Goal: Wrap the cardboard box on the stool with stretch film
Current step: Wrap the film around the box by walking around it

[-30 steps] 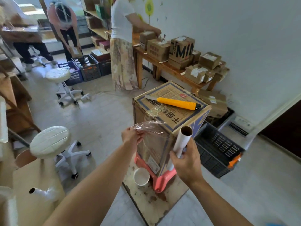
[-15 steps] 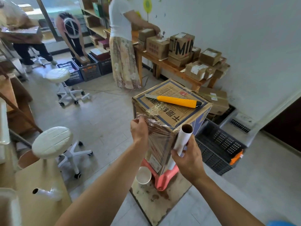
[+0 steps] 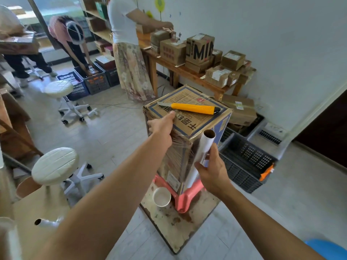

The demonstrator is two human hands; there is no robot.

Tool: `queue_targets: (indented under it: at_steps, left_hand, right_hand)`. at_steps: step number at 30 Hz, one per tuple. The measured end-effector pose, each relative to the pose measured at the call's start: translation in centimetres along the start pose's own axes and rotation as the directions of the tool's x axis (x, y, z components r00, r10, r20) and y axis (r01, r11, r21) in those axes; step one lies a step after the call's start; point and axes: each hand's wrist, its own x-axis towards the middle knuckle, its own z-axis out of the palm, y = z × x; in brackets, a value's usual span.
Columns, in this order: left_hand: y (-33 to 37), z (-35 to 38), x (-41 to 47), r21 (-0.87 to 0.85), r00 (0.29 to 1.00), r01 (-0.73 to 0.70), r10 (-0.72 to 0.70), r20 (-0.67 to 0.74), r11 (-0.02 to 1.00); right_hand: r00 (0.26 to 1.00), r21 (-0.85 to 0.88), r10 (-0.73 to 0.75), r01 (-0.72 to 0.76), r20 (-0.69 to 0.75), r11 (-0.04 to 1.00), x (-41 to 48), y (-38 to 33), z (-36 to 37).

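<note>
1. Crowding your work spot, a black plastic crate [image 3: 246, 162] is sitting on the floor just right of the pink plastic stool [image 3: 185, 196], a white paper cup [image 3: 161, 196] is standing on the stained board [image 3: 180, 226] beside the stool's near-left leg, and two white swivel stools [image 3: 55, 166] are waiting well off to your left. A wooden bench [image 3: 189, 72] loaded with small cartons is lining the wall beyond, where a person in a long skirt [image 3: 131, 72] is working.
2. You are looking at the tall cardboard box [image 3: 187, 117] standing upright on the pink stool, with a yellow utility knife [image 3: 195, 109] lying loose across its top.
3. Your left hand [image 3: 161, 126] is reaching out with the arm extended, pressing the bunched end of the stretch film [image 3: 178, 147] flat against the box's top near-left corner, fingers laid over the edge.
4. Your right hand [image 3: 212, 173] is closing around the stretch film roll [image 3: 202, 152], holding it nearly upright just beside the box's near vertical edge, its open core pointing up.
5. Film is stretching taut between the roll and your left hand, covering the upper part of the near face.
6. The floor is lying open to the near left of the board; on the right, the crate is narrowing the passage around the box.
</note>
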Motion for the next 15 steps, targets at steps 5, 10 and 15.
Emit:
queue_targets:
  at_steps: [5, 10, 15]
  left_hand:
    - [-0.8, 0.9, 2.5, -0.036, 0.998, -0.047, 0.046, -0.031, 0.998]
    - [-1.5, 0.8, 4.6, -0.085, 0.996, -0.093, 0.091, -0.023, 0.992]
    - [-0.2, -1.6, -2.3, -0.253, 0.986, -0.073, 0.108, 0.126, 0.965]
  right_hand:
    - [0.99, 0.106, 0.116, -0.107, -0.084, 0.989, 0.2, -1.5, 0.9]
    - [0.981, 0.166, 0.115, -0.089, -0.155, 0.982, 0.1, -2.1, 1.2]
    - [0.993, 0.141, 0.084, -0.071, -0.085, 0.987, 0.0, -1.6, 0.0]
